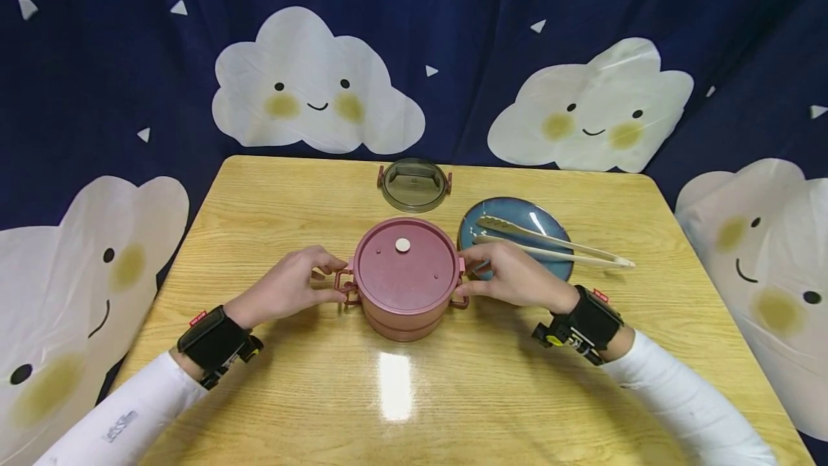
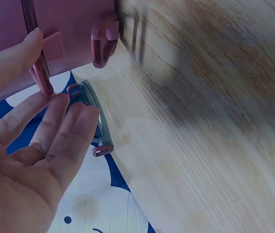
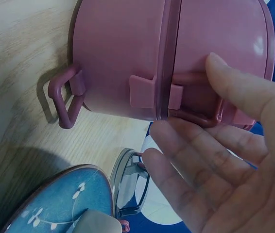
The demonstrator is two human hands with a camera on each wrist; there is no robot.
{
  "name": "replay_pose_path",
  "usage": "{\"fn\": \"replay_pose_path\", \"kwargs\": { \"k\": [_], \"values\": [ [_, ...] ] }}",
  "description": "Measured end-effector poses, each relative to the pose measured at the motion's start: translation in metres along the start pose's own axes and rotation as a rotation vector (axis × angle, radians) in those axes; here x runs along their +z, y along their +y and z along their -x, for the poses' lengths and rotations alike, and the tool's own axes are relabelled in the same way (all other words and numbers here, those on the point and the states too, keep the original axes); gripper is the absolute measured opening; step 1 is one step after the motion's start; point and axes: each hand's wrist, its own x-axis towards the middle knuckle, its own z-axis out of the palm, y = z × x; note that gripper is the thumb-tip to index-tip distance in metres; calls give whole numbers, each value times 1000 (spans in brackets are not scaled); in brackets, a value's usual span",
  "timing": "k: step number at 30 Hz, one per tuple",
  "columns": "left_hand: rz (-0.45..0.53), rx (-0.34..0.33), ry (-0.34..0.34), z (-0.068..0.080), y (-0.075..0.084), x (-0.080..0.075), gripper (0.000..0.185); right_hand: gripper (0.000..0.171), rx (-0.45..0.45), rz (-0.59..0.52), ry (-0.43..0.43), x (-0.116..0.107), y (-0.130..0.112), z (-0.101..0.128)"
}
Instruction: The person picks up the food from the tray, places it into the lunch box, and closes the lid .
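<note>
A pink two-tier pot [image 1: 406,272] with a flat top and a small cream knob [image 1: 402,245] stands mid-table between my hands. My left hand [image 1: 299,280] pinches the upper handle on the pot's left side, its thumb on one face and fingertips against the other, as the left wrist view shows. On the opposite side, my right hand [image 1: 507,275] holds the matching upper handle [image 3: 196,116], thumb over it and fingers beneath. A lower handle [image 3: 67,97] juts from the bottom tier, untouched by the right hand.
Behind the pot lies a dark see-through lid [image 1: 415,185] with pink side clips. A blue plate [image 1: 517,207] sits to the right, with beige tongs [image 1: 585,257] across it and reaching past its edge. A dark curtain with clouds hangs behind the wooden table [image 1: 291,193].
</note>
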Motion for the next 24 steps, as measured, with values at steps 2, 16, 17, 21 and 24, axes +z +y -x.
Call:
{"fn": "replay_pose_path", "kwargs": {
  "k": [2,16,17,21,24],
  "values": [
    [9,-1,-3,-1,0,1,43,37,1,-11,-1,0,1,0],
    [-2,15,-19,-4,-1,7,37,38,66,-38,16,3,11,10],
    [3,12,-23,-4,-1,8,36,39,76,-37,11,3,12,11],
    [15,10,-38,-6,-2,11,35,38,84,-34,-4,7,16,15],
    [21,8,-42,-6,-1,12,32,37,56,-16,-2,11,19,15]
  ]
}}
